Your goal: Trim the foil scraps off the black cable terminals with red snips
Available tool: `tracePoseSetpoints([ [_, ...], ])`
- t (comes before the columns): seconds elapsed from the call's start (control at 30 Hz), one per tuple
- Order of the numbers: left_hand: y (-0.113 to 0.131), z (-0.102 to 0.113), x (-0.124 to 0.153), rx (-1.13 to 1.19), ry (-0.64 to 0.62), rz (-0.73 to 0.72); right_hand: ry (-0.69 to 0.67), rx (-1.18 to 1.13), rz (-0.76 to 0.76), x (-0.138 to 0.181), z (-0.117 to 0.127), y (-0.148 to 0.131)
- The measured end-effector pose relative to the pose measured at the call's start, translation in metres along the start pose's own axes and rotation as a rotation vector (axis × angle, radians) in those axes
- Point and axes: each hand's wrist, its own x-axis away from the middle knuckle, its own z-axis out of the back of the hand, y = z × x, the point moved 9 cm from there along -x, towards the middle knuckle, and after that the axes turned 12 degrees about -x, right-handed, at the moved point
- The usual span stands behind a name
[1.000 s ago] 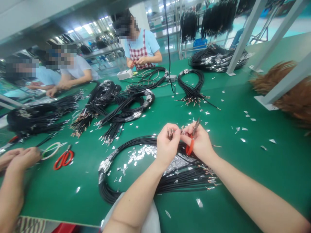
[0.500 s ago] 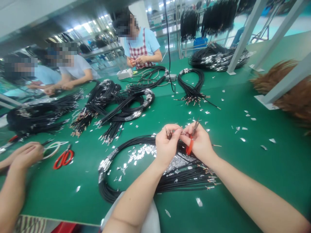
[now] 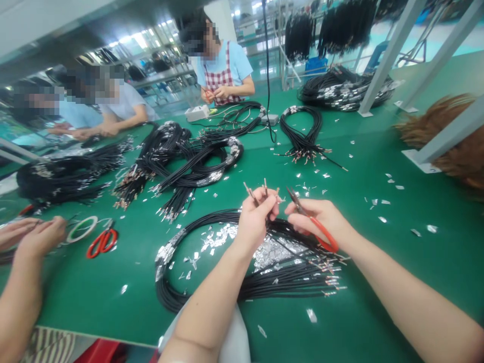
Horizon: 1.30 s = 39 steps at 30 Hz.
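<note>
My left hand (image 3: pixel 255 217) is closed around a few black wire ends (image 3: pixel 252 194) whose metal terminals stick up above the fingers. My right hand (image 3: pixel 321 218) grips red-handled scissors (image 3: pixel 315 226), blades pointing up-left toward the left hand, a small gap between them. Both hands hover over a looped bundle of black cables (image 3: pixel 212 262) lying on the green table (image 3: pixel 378 282), with a heap of silver foil scraps (image 3: pixel 272 249) inside the loop and terminal ends fanned out to the right (image 3: pixel 328 275).
Several more black cable bundles (image 3: pixel 181 156) lie across the table. Another person's hands (image 3: pixel 34 234) work at the left near a tape roll (image 3: pixel 83 228) and red scissors (image 3: pixel 101 242). Co-workers stand at the far side. Metal frame legs (image 3: pixel 381 55) rise at the right.
My hands have drawn apart. The right hand swung the scissors down and to the right, away from the wire ends. The left hand lifted the wire ends slightly.
</note>
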Motion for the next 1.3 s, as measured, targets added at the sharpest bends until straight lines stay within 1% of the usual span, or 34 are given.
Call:
tracePoseSetpoints([
  [0.07,0.001,0.004,-0.001,0.017,0.012,0.025,-0.096,-0.005,-0.103,0.004,-0.006,0.006],
  [0.13,0.001,0.006,-0.002,0.034,0.013,0.035,-0.147,0.003,-0.149,0.005,-0.01,0.011],
  [0.27,0.001,0.005,-0.002,0.057,-0.013,0.053,-0.176,0.041,-0.186,0.003,-0.012,0.02],
  [0.37,0.0,0.002,-0.002,0.053,-0.027,0.052,-0.173,-0.001,-0.235,0.002,-0.011,0.023],
  [0.53,0.0,0.003,-0.001,0.049,-0.007,0.033,-0.233,-0.193,-0.196,0.005,-0.017,0.016],
  [0.63,0.001,0.003,-0.002,0.054,0.0,0.023,-0.249,-0.243,-0.191,0.007,-0.02,0.016],
  [0.67,0.001,0.003,-0.002,0.052,-0.003,0.022,-0.231,-0.24,-0.192,0.008,-0.019,0.016],
  [0.7,0.001,0.002,-0.002,0.047,-0.01,0.022,-0.185,-0.22,-0.181,0.008,-0.015,0.015],
  [0.73,0.0,0.001,-0.002,0.036,-0.021,0.021,-0.105,-0.177,-0.144,0.007,-0.008,0.012],
  [0.77,-0.001,-0.001,-0.002,0.019,-0.036,0.015,0.001,-0.112,-0.073,0.005,0.002,0.007],
  [0.83,-0.002,-0.005,-0.001,-0.033,-0.072,-0.011,0.218,0.042,0.14,0.007,0.02,-0.011],
  [0.87,-0.003,-0.008,0.0,-0.064,-0.089,-0.029,0.288,0.103,0.246,0.009,0.025,-0.019],
  [0.9,-0.004,-0.009,0.0,-0.094,-0.1,-0.045,0.317,0.143,0.331,0.01,0.025,-0.025],
  [0.97,-0.007,-0.012,0.002,-0.144,-0.106,-0.067,0.298,0.201,0.402,0.01,0.02,-0.026],
  [1.07,-0.011,-0.015,0.003,-0.192,-0.114,-0.06,0.319,0.368,0.421,0.011,0.015,-0.025],
  [1.17,-0.013,-0.018,0.004,-0.227,-0.132,-0.046,0.365,0.53,0.465,0.016,0.017,-0.03],
  [1.23,-0.008,-0.017,0.003,-0.301,-0.111,-0.094,0.362,0.618,0.471,0.016,0.024,-0.032],
  [1.3,0.002,-0.014,0.003,-0.405,-0.054,-0.194,0.384,0.728,0.461,0.015,0.038,-0.034],
])
